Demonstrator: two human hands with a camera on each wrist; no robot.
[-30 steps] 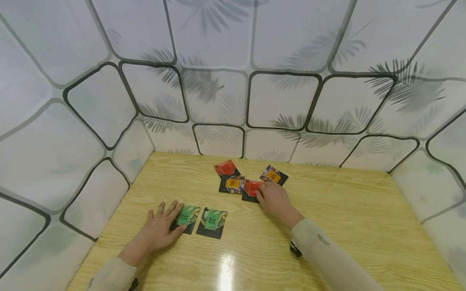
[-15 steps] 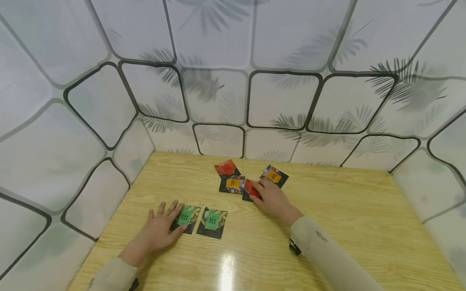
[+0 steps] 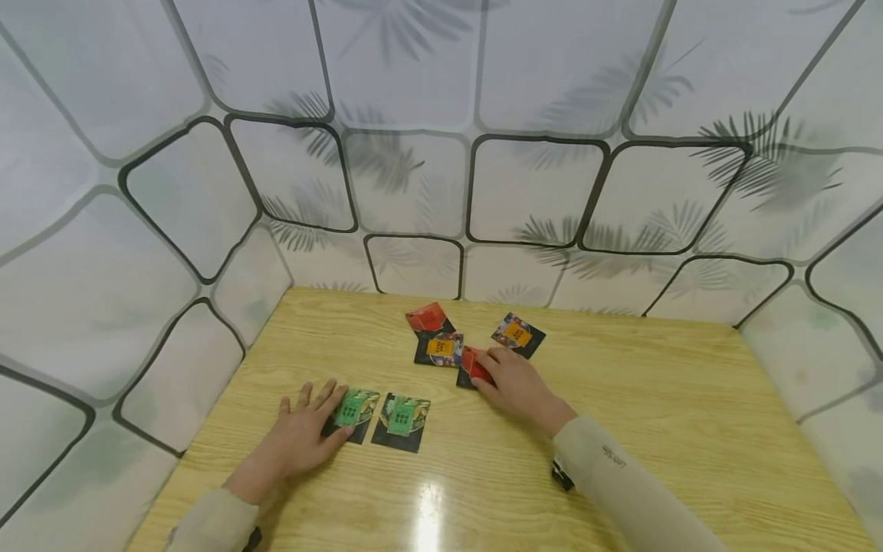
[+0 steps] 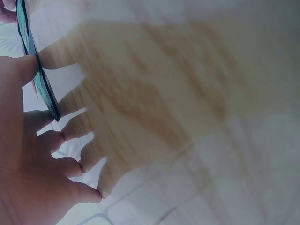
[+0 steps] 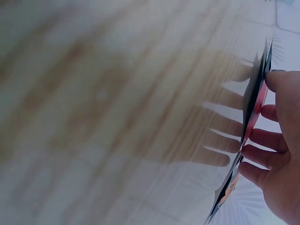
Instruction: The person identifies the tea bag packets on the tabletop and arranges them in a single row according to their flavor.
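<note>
My left hand point(image 3: 300, 437) lies spread on the table, its thumb and index finger touching a black packet with a green label point(image 3: 355, 409). A matching green-label packet point(image 3: 402, 419) lies just to the right. Farther back, my right hand point(image 3: 517, 383) rests its fingertips on a black-and-red packet point(image 3: 472, 363) and covers its right part. The right wrist view shows that red packet point(image 5: 255, 110) edge-on, with the thumb and fingertips on its top face. In the left wrist view the green packet point(image 4: 46, 93) appears edge-on beside the fingers.
An orange-label packet point(image 3: 440, 349) adjoins the held-down red one on its left and overlaps another red packet point(image 3: 426, 317) behind. A second orange-label packet point(image 3: 519, 334) lies beyond my right hand. Patterned white panels point(image 3: 414, 184) enclose the wooden table point(image 3: 655, 399) at back and sides.
My right hand first shifts a little left on the red packet, then draws it slightly toward me. The left hand and the other packets stay where they were.
</note>
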